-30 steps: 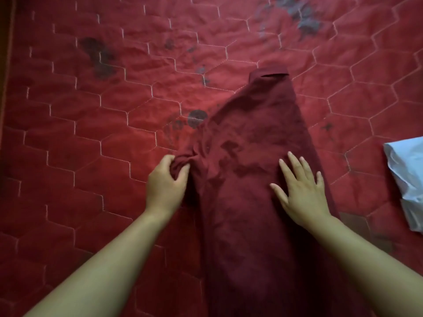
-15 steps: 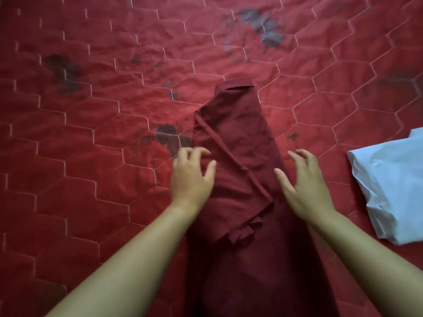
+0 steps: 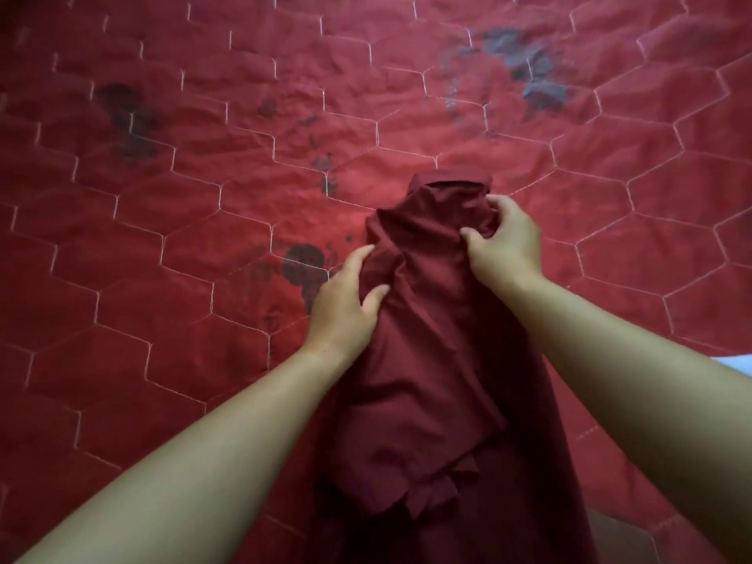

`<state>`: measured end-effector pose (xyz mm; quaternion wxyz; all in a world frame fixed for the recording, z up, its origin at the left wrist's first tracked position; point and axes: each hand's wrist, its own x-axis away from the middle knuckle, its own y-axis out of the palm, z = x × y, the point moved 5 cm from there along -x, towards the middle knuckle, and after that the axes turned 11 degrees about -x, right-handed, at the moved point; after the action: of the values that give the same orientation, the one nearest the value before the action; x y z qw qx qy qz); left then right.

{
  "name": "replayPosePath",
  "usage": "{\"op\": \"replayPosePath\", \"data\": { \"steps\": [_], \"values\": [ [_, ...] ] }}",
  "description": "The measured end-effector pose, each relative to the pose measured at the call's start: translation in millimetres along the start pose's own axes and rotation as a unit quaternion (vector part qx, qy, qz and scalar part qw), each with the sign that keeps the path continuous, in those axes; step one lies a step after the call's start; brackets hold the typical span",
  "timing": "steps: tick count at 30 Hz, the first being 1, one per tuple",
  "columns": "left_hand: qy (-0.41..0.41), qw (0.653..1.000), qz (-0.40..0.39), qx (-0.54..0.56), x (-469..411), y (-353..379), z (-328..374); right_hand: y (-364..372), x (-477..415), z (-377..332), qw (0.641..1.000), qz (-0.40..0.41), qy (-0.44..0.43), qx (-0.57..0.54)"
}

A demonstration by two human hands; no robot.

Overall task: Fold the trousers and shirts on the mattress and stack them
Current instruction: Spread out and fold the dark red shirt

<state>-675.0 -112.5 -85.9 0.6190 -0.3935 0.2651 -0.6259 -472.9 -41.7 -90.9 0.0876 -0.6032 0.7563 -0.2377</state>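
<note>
Item: maroon garment (image 3: 431, 360), lying lengthwise on the red quilted mattress (image 3: 162, 238), near end towards you, far end bunched up.
Your left hand (image 3: 346, 303): fingers curled over the garment's left edge, thumb on top, gripping the cloth.
Your right hand (image 3: 504, 238): fingers curled, clutching gathered fabric near the far end.
Pale cloth (image 3: 736, 364): a sliver at the right edge, beside your right forearm.
</note>
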Motion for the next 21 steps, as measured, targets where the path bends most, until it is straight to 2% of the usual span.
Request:
{"op": "replayPosePath", "data": {
  "steps": [4,6,9,13,16,21],
  "values": [
    [0.010,0.994,0.112,-0.005,-64,-51,22,-15,-53,-63,0.995,0.044,-0.079,-0.050],
    [-0.007,0.990,0.122,-0.075,-86,-68,28,-22,-66,-84,0.995,0.033,-0.097,-0.018],
    [0.011,0.981,0.074,-0.180,-58,-63,24,-31,-29,-68,0.996,-0.015,-0.082,0.040],
    [0.006,0.977,-0.026,-0.209,42,-30,-13,-46,76,5,0.995,-0.081,-0.003,0.058],
    [-0.038,0.979,-0.036,-0.199,102,-23,-41,-53,141,49,0.990,-0.090,0.049,0.098],
    [-0.087,0.968,-0.097,-0.215,182,-16,-66,-64,226,72,0.990,-0.080,0.062,0.100]
  ]
}}
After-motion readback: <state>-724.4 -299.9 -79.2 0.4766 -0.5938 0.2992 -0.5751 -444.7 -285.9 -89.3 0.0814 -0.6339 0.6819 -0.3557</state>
